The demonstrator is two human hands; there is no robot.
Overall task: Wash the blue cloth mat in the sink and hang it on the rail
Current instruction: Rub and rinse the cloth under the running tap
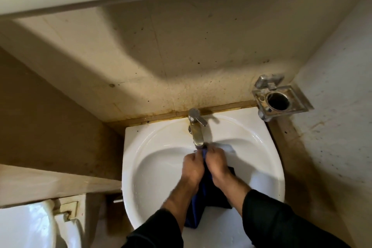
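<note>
Black long sleeves on both arms, cuffs pushed partway up forearms; left hand and right hand bare, ungloved.

A metal holder was fixed to the wall right of the tap; a toilet cistern stood lower left.

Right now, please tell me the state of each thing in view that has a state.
blue cloth mat: bunched, held under the spout
left hand: grips the mat
right hand: grips the mat
faucet: flow cannot be told
sink: wet
metal holder: holds nothing
</note>
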